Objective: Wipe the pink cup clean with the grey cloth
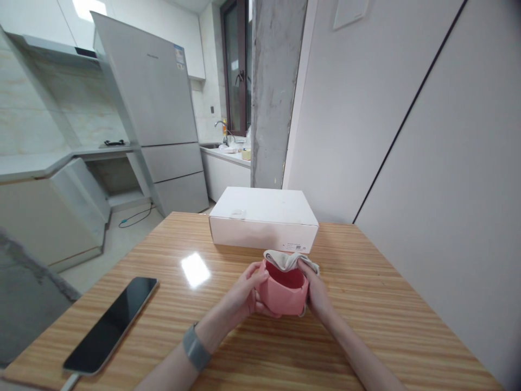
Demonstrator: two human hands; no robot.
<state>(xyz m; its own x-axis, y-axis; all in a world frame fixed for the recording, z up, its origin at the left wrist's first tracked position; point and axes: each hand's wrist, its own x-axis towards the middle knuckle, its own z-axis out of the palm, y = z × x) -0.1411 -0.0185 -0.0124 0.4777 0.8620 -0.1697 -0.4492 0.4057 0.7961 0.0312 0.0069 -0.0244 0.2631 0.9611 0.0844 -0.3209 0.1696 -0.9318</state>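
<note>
A pink bowl-like container with angular sides is held just above the wooden table, its opening tilted so that part of the inside shows. My left hand grips its left side, thumb at the rim and fingers underneath. On the right side, my right hand is closed on a light grey cloth. The cloth drapes over the back rim and down the right side of the container, pressed against it by that hand. Some of my right fingers are hidden behind the cloth and the container.
Behind my hands a white cardboard box lies on the wooden table. At the left a smartphone lies with a white cable plugged in. Past the table stand a fridge and a concrete pillar; a white wall runs along the right.
</note>
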